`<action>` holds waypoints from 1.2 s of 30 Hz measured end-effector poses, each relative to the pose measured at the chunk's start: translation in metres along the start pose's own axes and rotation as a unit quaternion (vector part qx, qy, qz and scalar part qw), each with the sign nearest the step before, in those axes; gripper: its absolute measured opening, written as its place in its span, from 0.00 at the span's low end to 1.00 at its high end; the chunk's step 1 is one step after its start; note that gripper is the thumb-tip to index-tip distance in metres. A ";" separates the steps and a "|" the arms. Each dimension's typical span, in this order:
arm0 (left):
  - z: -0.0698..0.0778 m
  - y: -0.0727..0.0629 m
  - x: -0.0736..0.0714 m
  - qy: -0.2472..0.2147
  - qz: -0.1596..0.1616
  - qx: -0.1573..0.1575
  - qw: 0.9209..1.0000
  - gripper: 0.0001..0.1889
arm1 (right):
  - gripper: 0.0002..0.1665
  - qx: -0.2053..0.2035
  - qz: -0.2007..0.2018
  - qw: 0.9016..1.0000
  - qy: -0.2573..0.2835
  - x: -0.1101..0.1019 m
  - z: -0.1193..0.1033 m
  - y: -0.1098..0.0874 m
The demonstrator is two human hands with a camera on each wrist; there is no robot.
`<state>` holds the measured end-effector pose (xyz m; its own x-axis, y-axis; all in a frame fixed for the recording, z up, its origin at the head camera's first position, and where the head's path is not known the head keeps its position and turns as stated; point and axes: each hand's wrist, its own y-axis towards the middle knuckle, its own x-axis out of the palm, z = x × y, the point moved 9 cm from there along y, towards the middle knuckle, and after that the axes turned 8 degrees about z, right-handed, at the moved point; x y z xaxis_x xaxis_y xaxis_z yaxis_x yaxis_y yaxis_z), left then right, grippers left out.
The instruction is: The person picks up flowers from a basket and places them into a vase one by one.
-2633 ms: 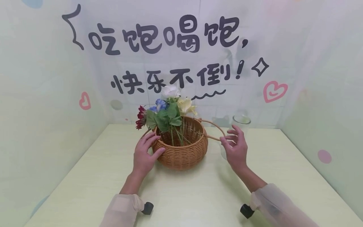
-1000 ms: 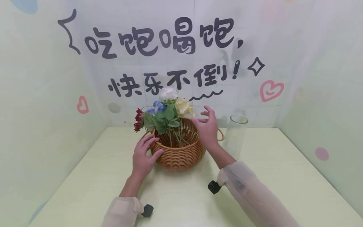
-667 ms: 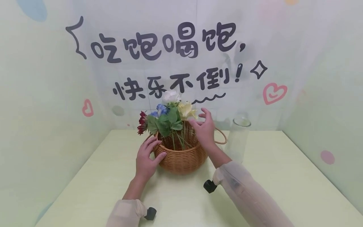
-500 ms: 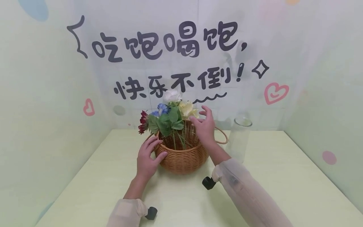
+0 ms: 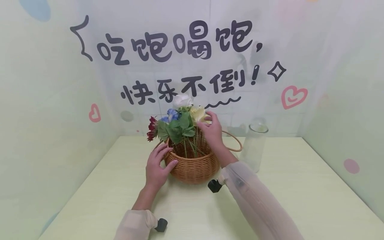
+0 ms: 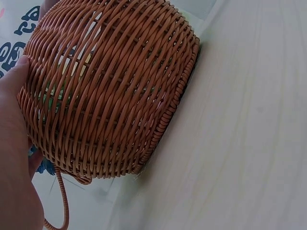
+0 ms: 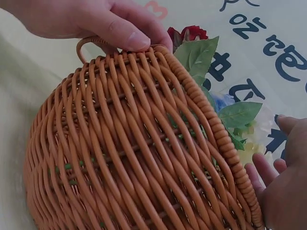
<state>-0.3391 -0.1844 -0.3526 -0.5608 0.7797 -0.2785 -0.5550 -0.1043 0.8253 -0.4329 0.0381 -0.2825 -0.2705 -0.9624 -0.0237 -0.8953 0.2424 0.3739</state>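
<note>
A round brown wicker basket (image 5: 193, 168) stands on the table, holding artificial flowers: a white flower (image 5: 183, 100), a yellow flower (image 5: 198, 114), a blue flower (image 5: 171, 115) and a dark red flower (image 5: 152, 128), with green leaves and stems. My left hand (image 5: 156, 168) holds the basket's left side, thumb on the outer weave and fingers at the rim. My right hand (image 5: 212, 130) is over the right rim with fingers apart, its fingertips close beside the yellow flower. In the right wrist view, no stem shows between those fingers; contact with the petals is unclear.
A tall clear glass vase (image 5: 255, 146) stands upright to the right of the basket. The basket's right handle loop (image 5: 238, 143) sticks out toward it. Behind the table (image 5: 186, 206) rises a wall (image 5: 135, 20) with large dark lettering.
My right hand has moved left from the basket's right handle, then closer to the yellow flower. My left hand stays at the basket's left side.
</note>
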 end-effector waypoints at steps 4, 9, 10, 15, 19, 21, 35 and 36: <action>0.000 -0.001 0.001 -0.002 0.003 0.004 1.000 0.23 | 0.35 0.024 -0.032 0.999 -0.010 0.008 0.005 0.000; 0.000 -0.001 0.002 -0.003 0.006 0.016 1.000 0.23 | 0.32 0.061 -0.058 0.996 -0.016 0.012 0.016 0.000; 0.000 -0.001 0.002 -0.002 0.007 0.017 1.000 0.23 | 0.32 0.065 -0.061 0.996 -0.016 0.013 0.017 -0.001; 0.001 -0.001 0.002 0.001 0.005 0.015 1.000 0.24 | 0.30 0.072 -0.069 0.995 -0.020 0.015 0.020 -0.001; 0.002 0.000 0.002 0.000 0.001 0.013 1.000 0.24 | 0.29 0.080 -0.075 0.994 -0.020 0.016 0.022 -0.001; 0.003 0.000 0.002 0.000 0.003 0.016 1.000 0.24 | 0.29 0.092 -0.081 0.993 -0.006 0.018 0.025 -0.001; 0.003 0.001 0.001 0.002 0.001 0.016 1.000 0.23 | 0.27 0.185 -0.103 0.976 0.055 0.024 0.040 -0.004; 0.003 0.001 0.000 0.002 0.002 0.017 1.000 0.23 | 0.28 0.189 -0.106 0.975 0.054 0.025 0.040 -0.003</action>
<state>-0.3381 -0.1825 -0.3506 -0.5653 0.7770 -0.2769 -0.5317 -0.0865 0.8425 -0.4509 0.0185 -0.3214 -0.0456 -0.9981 0.0418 -0.9989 0.0457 0.0027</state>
